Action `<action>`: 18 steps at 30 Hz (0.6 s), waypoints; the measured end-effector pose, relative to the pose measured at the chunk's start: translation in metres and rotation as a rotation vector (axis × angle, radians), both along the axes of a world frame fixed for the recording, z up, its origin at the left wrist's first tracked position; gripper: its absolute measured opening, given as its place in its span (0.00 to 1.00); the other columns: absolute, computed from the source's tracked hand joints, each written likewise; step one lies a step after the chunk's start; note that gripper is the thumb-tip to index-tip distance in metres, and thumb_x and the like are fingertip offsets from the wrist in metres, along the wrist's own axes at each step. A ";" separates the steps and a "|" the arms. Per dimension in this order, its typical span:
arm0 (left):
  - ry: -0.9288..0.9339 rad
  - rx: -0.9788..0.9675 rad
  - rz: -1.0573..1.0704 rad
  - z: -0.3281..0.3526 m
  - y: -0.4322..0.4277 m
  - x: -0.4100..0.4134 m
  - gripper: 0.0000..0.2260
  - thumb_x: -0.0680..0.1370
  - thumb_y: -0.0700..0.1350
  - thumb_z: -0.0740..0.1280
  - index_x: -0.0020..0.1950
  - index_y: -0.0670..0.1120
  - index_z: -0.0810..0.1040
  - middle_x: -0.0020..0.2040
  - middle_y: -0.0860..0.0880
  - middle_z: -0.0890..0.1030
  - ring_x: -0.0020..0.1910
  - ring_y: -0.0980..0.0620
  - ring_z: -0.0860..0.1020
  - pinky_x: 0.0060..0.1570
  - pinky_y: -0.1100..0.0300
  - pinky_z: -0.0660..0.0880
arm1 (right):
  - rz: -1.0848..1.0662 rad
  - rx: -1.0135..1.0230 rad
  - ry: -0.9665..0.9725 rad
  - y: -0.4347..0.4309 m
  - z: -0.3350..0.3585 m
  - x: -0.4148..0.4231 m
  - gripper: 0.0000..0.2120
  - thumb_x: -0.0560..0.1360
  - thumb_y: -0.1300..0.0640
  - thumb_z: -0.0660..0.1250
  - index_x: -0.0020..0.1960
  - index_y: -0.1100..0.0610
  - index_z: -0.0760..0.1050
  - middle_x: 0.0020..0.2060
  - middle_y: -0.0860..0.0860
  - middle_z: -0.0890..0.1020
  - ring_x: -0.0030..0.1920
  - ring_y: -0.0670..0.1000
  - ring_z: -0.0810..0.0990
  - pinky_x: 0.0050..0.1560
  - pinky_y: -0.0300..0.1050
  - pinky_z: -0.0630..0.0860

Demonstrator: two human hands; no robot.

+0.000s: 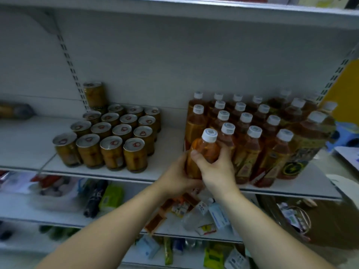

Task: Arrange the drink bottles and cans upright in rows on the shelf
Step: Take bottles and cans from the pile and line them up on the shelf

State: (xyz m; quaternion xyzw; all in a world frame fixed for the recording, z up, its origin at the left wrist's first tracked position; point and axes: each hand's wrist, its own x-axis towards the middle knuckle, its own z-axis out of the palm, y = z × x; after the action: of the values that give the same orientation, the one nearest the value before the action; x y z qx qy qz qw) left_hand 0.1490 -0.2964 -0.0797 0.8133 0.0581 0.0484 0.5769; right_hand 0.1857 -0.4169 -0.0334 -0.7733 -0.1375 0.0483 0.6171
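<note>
on the shelf (167, 152), upright cans (108, 133) stand in rows at 9 o'clock, with 1 more can (94, 94) raised higher behind them at 10 o'clock. white-capped tea bottles (252, 136) crowd in rows at 3 o'clock. loose packets (194, 212) litter the lower shelf at 6 o'clock. the left hand (178, 175) and right hand (215, 171) both wrap around 1 orange bottle (206, 150), upright at the shelf's front edge, just beside the bottle rows.
</note>
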 end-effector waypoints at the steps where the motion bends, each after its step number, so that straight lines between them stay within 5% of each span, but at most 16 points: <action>1: -0.021 -0.015 0.053 -0.001 -0.004 0.002 0.34 0.67 0.37 0.77 0.68 0.50 0.65 0.54 0.61 0.76 0.51 0.72 0.76 0.47 0.75 0.73 | 0.047 -0.038 -0.018 -0.002 0.006 0.002 0.23 0.71 0.50 0.75 0.63 0.47 0.71 0.50 0.39 0.77 0.53 0.43 0.76 0.51 0.34 0.70; 4: -0.030 -0.023 0.182 -0.004 -0.005 0.008 0.36 0.65 0.39 0.79 0.68 0.49 0.65 0.57 0.55 0.78 0.53 0.62 0.78 0.51 0.67 0.75 | 0.126 -0.104 -0.149 -0.018 0.037 0.014 0.21 0.72 0.49 0.73 0.63 0.47 0.73 0.50 0.37 0.77 0.50 0.36 0.75 0.48 0.27 0.68; 7: 0.011 0.052 0.285 -0.010 -0.001 0.020 0.39 0.64 0.44 0.79 0.69 0.49 0.64 0.59 0.53 0.76 0.58 0.54 0.75 0.57 0.56 0.74 | 0.097 -0.283 -0.330 -0.029 0.072 0.044 0.24 0.74 0.43 0.69 0.66 0.50 0.73 0.58 0.41 0.75 0.57 0.41 0.73 0.54 0.35 0.66; 10: 0.026 0.048 0.335 -0.011 -0.005 0.034 0.40 0.64 0.45 0.79 0.71 0.48 0.60 0.60 0.54 0.72 0.60 0.54 0.72 0.59 0.56 0.71 | 0.153 -0.702 -0.468 -0.026 0.085 0.090 0.33 0.71 0.32 0.62 0.72 0.47 0.67 0.68 0.46 0.72 0.67 0.51 0.70 0.65 0.48 0.68; 13: 0.037 0.013 0.323 -0.011 -0.010 0.045 0.43 0.67 0.43 0.78 0.73 0.47 0.54 0.59 0.54 0.67 0.60 0.55 0.68 0.58 0.60 0.67 | 0.191 -1.033 -0.400 -0.026 0.079 0.121 0.44 0.63 0.20 0.49 0.75 0.38 0.55 0.76 0.49 0.61 0.74 0.60 0.61 0.70 0.63 0.60; 18: 0.131 0.015 0.170 -0.016 0.014 0.049 0.47 0.66 0.40 0.77 0.76 0.52 0.50 0.64 0.51 0.73 0.63 0.51 0.72 0.60 0.55 0.72 | 0.252 -1.106 -0.308 -0.026 0.073 0.129 0.41 0.69 0.23 0.49 0.77 0.39 0.48 0.78 0.49 0.54 0.77 0.60 0.51 0.72 0.63 0.55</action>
State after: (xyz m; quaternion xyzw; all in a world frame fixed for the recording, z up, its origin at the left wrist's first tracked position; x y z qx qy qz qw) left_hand 0.1982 -0.2820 -0.0954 0.8112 0.1642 0.0444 0.5595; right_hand 0.3143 -0.4428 0.0397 -0.9562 -0.2707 0.0726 0.0842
